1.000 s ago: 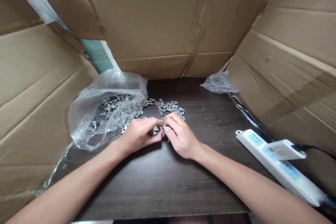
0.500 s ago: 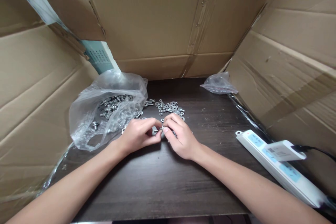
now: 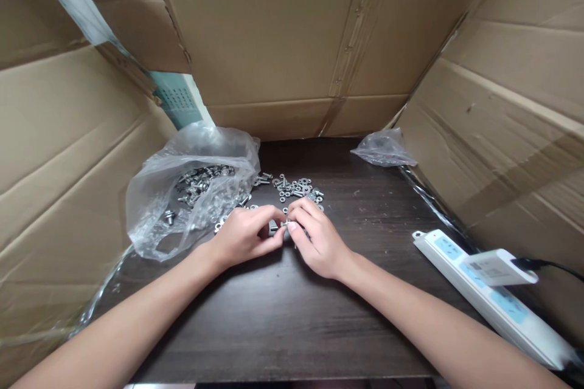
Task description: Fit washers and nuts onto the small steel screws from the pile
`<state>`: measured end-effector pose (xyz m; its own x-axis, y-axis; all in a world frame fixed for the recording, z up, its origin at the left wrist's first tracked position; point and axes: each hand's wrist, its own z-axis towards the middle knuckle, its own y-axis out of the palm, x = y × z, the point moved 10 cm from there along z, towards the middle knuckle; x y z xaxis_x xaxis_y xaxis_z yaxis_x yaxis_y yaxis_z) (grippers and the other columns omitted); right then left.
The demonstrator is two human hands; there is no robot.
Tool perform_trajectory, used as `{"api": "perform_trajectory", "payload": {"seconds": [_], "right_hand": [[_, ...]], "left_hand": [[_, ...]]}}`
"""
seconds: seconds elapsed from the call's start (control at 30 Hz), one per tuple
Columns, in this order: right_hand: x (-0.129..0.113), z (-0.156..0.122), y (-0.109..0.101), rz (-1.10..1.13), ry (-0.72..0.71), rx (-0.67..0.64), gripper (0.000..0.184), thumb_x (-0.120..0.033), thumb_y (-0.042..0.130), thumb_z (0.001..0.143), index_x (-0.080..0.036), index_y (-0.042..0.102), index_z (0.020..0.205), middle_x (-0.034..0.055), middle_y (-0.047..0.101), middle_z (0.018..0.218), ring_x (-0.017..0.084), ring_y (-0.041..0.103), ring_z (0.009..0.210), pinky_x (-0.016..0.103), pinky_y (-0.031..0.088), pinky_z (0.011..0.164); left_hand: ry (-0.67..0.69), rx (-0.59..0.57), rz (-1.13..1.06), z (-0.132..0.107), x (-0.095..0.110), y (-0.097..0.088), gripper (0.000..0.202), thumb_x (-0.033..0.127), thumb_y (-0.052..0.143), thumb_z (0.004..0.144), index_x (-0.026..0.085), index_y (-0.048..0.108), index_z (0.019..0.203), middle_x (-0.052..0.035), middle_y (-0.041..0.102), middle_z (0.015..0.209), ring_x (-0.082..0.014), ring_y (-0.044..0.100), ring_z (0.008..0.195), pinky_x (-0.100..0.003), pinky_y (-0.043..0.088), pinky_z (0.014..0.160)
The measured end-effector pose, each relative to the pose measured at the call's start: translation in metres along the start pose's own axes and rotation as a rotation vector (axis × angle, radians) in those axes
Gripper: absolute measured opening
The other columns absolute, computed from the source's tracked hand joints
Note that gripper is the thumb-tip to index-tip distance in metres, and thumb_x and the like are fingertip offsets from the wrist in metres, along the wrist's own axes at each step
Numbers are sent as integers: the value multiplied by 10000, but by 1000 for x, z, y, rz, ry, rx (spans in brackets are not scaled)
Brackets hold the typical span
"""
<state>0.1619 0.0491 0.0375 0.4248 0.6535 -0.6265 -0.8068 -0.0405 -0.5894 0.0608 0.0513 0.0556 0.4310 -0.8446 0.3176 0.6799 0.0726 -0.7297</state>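
Note:
My left hand (image 3: 249, 232) and my right hand (image 3: 318, 239) meet fingertip to fingertip over the middle of the dark table (image 3: 283, 328). Both are closed in a pinch on one small metal bolt (image 3: 274, 229), whose shank shows between the left fingers. A thin washer or nut seems to sit between the fingertips, though its kind is too small to make out. Just beyond the hands lies a loose pile of bolts, nuts and washers (image 3: 298, 188). More washers (image 3: 219, 225) peek out beside the left hand.
An open clear plastic bag (image 3: 150, 206) full of bolt assemblies lies at the left. A small crumpled plastic bag (image 3: 385, 147) rests at the back right. Along the right runs a white power strip (image 3: 483, 298) with a charger (image 3: 495, 267) plugged in. Cardboard walls (image 3: 283, 30) enclose the table.
The whole view has shifted slightly, with everything a little further right. Both hands keep their pinch on the bolt, and the fingers have barely moved.

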Motion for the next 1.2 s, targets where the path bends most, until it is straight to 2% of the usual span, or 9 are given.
{"api": "perform_trajectory", "payload": {"seconds": [0.17, 0.4, 0.67, 0.93, 1.2], "right_hand": [[1, 0, 0, -1, 18, -5, 220, -219, 397, 1027, -205, 519, 845, 84, 567, 968, 223, 539, 915, 399, 470, 843], [-3, 0, -4, 19, 17, 22, 79, -199, 458, 977, -215, 501, 914, 82, 564, 997, 231, 546, 960, 403, 473, 858], [1, 0, 0, 17, 33, -7, 221, -208, 386, 1024, -214, 494, 831, 81, 558, 970, 216, 541, 912, 399, 472, 845], [-1, -1, -3, 26, 29, 20, 65, -200, 464, 971, -213, 508, 924, 83, 566, 1002, 231, 549, 965, 407, 479, 851], [1, 0, 0, 17, 32, 3, 191, -208, 405, 1016, -211, 519, 863, 85, 565, 986, 218, 552, 928, 403, 486, 845]], "left_hand": [[-9, 2, -6, 0, 0, -2, 58, 212, 602, 899, 169, 632, 922, 71, 604, 567, -69, 560, 451, -179, 427, 489], [-14, -3, -46, 0, 0, -2, 48, 201, 594, 888, 173, 619, 919, 73, 592, 570, -69, 548, 445, -185, 424, 484], [2, -10, -40, 0, 3, -1, 54, 194, 600, 888, 169, 621, 931, 76, 589, 561, -68, 550, 444, -184, 421, 491], [-11, 3, -37, 0, 0, -3, 50, 209, 596, 891, 171, 615, 919, 72, 599, 569, -69, 554, 444, -181, 423, 481], [-12, -18, -36, -1, 0, 0, 62, 211, 593, 902, 173, 622, 940, 73, 592, 551, -76, 553, 442, -189, 430, 485]]}}
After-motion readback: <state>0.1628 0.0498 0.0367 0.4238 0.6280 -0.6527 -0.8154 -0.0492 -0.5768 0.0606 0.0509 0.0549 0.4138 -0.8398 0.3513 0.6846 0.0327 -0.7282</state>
